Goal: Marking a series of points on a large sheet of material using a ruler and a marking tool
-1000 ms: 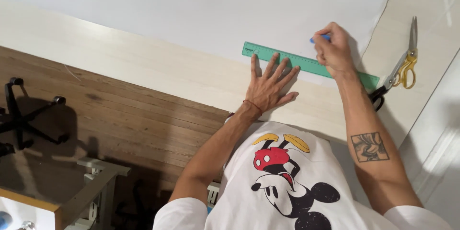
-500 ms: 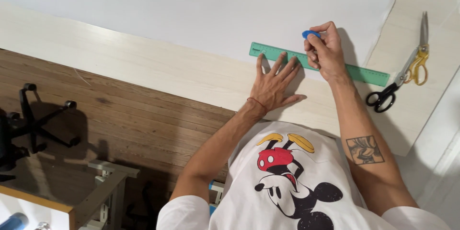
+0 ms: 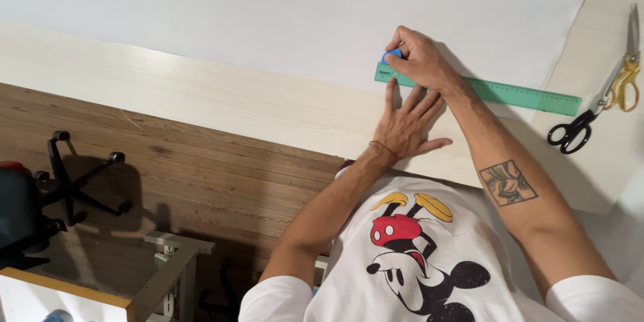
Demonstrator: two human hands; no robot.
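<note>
Your left hand (image 3: 407, 123) presses released fingers flat beside the green ruler (image 3: 496, 89), while your right hand (image 3: 417, 60) fingers pinch a blue marker (image 3: 392, 55) at the ruler's end on the white fabric (image 3: 302, 13).

One head-worn view — it looks steeply down past the person's own chest onto the table (image 3: 201, 94), near, with floor (image 3: 168, 181) at left.

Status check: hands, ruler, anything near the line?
Left hand flat, pinning long green plastic ruler on white sheet. Right hand grips small blue marker at ruler's end. Black-and-yellow scissors lie apart, right.
</note>
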